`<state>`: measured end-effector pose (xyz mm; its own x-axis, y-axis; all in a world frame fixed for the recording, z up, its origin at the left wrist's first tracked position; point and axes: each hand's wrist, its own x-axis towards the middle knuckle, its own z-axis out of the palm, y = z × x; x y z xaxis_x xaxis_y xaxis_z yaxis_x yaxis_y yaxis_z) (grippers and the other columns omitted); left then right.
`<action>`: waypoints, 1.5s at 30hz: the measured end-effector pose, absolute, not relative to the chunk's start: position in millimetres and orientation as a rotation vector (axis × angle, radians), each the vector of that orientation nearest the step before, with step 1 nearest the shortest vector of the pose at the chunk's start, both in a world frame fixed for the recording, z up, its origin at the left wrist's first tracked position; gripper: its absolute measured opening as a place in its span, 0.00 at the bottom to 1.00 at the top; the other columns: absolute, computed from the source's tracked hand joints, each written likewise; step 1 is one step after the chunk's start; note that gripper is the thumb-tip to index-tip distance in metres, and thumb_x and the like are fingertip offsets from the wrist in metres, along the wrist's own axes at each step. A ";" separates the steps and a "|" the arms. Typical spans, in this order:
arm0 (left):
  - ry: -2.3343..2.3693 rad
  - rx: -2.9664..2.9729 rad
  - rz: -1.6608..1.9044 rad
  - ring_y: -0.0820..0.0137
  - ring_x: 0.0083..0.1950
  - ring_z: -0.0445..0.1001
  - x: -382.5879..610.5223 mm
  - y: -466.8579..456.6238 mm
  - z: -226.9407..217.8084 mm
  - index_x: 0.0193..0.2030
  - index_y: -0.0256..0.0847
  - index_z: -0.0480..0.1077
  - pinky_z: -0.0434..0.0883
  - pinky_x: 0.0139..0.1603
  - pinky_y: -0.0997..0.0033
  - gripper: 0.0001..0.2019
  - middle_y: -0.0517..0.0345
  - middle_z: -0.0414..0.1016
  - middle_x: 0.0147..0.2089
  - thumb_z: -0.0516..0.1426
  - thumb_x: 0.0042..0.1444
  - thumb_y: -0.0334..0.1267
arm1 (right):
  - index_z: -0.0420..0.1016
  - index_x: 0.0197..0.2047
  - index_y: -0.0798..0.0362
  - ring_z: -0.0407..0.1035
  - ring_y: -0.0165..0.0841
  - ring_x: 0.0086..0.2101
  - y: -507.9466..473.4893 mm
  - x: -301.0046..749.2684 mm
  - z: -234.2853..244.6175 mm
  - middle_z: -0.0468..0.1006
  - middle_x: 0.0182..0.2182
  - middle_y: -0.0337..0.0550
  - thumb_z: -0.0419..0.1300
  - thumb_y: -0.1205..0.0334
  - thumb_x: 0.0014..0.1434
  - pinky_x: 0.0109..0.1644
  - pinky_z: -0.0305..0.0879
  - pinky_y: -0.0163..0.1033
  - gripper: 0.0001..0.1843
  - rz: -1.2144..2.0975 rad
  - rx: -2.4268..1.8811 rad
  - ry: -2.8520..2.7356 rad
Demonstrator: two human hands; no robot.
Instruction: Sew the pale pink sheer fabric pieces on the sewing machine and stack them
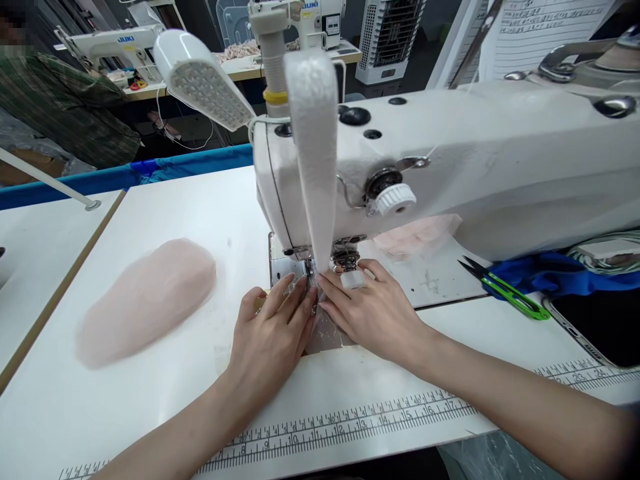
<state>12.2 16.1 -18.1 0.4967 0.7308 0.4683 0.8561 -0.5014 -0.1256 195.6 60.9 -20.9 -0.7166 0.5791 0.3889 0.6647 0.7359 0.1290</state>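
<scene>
My left hand (270, 333) lies flat on the white table, fingers stretched toward the needle of the white sewing machine (475, 167). My right hand (375, 310) lies flat beside it, fingers pressing a small sheer fabric piece (325, 333) at the presser foot (345, 257). A white elastic tape (315, 153) hangs down from above to the needle, between the fingertips of both hands.
A pile of pale pink fabric (145, 300) lies on the table at left. More pink fabric (415, 237) sits behind the needle. Green thread snips (510, 290) and blue cloth (550, 277) lie right. A lamp (203, 80) hangs above. Another person's sleeve (65, 107) is far left.
</scene>
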 end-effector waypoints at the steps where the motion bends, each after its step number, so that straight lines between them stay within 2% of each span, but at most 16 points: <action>1: -1.326 -2.404 -0.515 0.58 0.57 0.71 12.2 16.0 -18.2 0.53 0.39 0.72 0.60 0.48 0.57 0.13 0.49 0.77 0.53 0.53 0.64 0.33 | 0.79 0.41 0.57 0.68 0.40 0.45 60.8 195.7 -20.7 0.81 0.40 0.48 0.52 0.61 0.67 0.48 0.58 0.46 0.15 -0.374 -0.965 -2.615; 10: -1.413 -2.418 -0.506 0.60 0.61 0.69 11.2 16.7 -19.0 0.54 0.41 0.71 0.59 0.52 0.57 0.13 0.53 0.77 0.54 0.52 0.65 0.34 | 0.79 0.36 0.56 0.69 0.39 0.44 60.7 195.8 -21.3 0.81 0.43 0.46 0.51 0.62 0.68 0.49 0.56 0.47 0.16 -0.377 -0.982 -2.609; 16: -1.420 -2.429 -0.522 0.59 0.60 0.69 8.1 21.2 -19.3 0.54 0.42 0.71 0.59 0.52 0.56 0.13 0.53 0.77 0.54 0.52 0.65 0.34 | 0.78 0.44 0.57 0.68 0.40 0.45 63.2 195.0 -21.1 0.80 0.46 0.47 0.50 0.62 0.68 0.50 0.56 0.47 0.15 -0.380 -0.992 -2.639; 20: -1.412 -2.434 -0.537 0.59 0.60 0.69 7.6 23.8 -21.2 0.53 0.41 0.71 0.58 0.53 0.55 0.13 0.53 0.76 0.54 0.52 0.65 0.34 | 0.78 0.45 0.57 0.68 0.40 0.46 65.9 195.8 -21.9 0.79 0.47 0.46 0.51 0.61 0.68 0.51 0.56 0.47 0.15 -0.369 -0.992 -2.640; 23: -1.412 -2.422 -0.529 0.59 0.60 0.69 8.6 22.7 -21.0 0.53 0.40 0.71 0.58 0.53 0.54 0.13 0.54 0.76 0.54 0.52 0.65 0.34 | 0.78 0.45 0.57 0.68 0.39 0.45 67.0 198.5 -19.7 0.81 0.43 0.46 0.51 0.62 0.67 0.51 0.56 0.47 0.14 -0.346 -0.951 -2.599; 26: -1.418 -2.411 -0.541 0.60 0.55 0.72 8.4 18.0 -16.0 0.53 0.41 0.71 0.58 0.52 0.55 0.13 0.57 0.76 0.55 0.52 0.65 0.34 | 0.78 0.44 0.55 0.69 0.37 0.41 63.1 203.7 -10.6 0.81 0.38 0.43 0.53 0.63 0.66 0.47 0.59 0.44 0.13 -0.202 -0.887 -2.541; 28: -1.441 -2.463 -0.557 0.63 0.49 0.73 6.3 14.6 -9.4 0.53 0.42 0.71 0.59 0.49 0.57 0.13 0.57 0.77 0.53 0.52 0.65 0.34 | 0.78 0.41 0.53 0.70 0.34 0.35 57.8 207.9 -1.6 0.80 0.36 0.40 0.58 0.57 0.63 0.39 0.61 0.40 0.11 0.050 -0.890 -2.539; 30: -1.469 -2.608 -0.537 0.65 0.46 0.74 2.8 12.9 -1.6 0.53 0.42 0.70 0.60 0.46 0.59 0.13 0.56 0.77 0.52 0.52 0.64 0.36 | 0.76 0.38 0.51 0.69 0.30 0.30 52.2 211.6 6.8 0.78 0.37 0.37 0.64 0.50 0.56 0.30 0.58 0.37 0.13 0.363 -0.941 -2.616; 33: -1.446 -2.862 -0.400 0.65 0.46 0.73 -2.8 15.0 5.8 0.56 0.40 0.68 0.61 0.45 0.60 0.18 0.53 0.74 0.55 0.55 0.59 0.37 | 0.74 0.34 0.51 0.68 0.27 0.28 47.9 214.5 13.7 0.75 0.36 0.35 0.63 0.60 0.58 0.25 0.52 0.33 0.04 0.577 -0.988 -2.716; 35: -1.423 -2.906 -0.362 0.65 0.47 0.73 -4.3 18.7 4.8 0.56 0.39 0.67 0.61 0.46 0.60 0.19 0.53 0.73 0.55 0.54 0.57 0.33 | 0.71 0.32 0.52 0.67 0.26 0.27 48.5 214.7 14.6 0.75 0.33 0.35 0.58 0.67 0.62 0.25 0.50 0.33 0.06 0.623 -1.027 -2.690; 37: -1.440 -2.872 -0.433 0.66 0.46 0.74 -3.5 22.6 0.2 0.53 0.40 0.69 0.61 0.45 0.61 0.15 0.54 0.74 0.52 0.51 0.60 0.30 | 0.69 0.32 0.53 0.65 0.26 0.24 50.6 214.5 13.9 0.74 0.28 0.35 0.55 0.67 0.64 0.25 0.50 0.33 0.08 0.674 -1.090 -2.608; 41: -1.564 -2.862 -0.624 0.71 0.40 0.73 0.5 26.8 -4.4 0.44 0.41 0.70 0.63 0.44 0.64 0.12 0.59 0.77 0.47 0.46 0.66 0.31 | 0.70 0.37 0.52 0.64 0.26 0.22 55.0 214.2 9.6 0.73 0.25 0.34 0.50 0.63 0.68 0.25 0.51 0.33 0.09 0.676 -1.138 -2.480; 45: -1.761 -2.834 -0.705 0.70 0.37 0.70 0.4 29.7 6.4 0.43 0.43 0.68 0.66 0.40 0.66 0.09 0.61 0.77 0.40 0.47 0.66 0.33 | 0.73 0.44 0.53 0.68 0.31 0.27 58.2 212.5 1.9 0.76 0.29 0.40 0.56 0.52 0.64 0.27 0.55 0.34 0.14 0.507 -1.056 -2.477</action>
<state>0.4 29.7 6.4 0.3922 0.8977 0.2007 0.7881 -0.4405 0.4300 212.5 58.2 1.9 -0.6353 0.7413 0.2167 0.5966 0.6492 -0.4718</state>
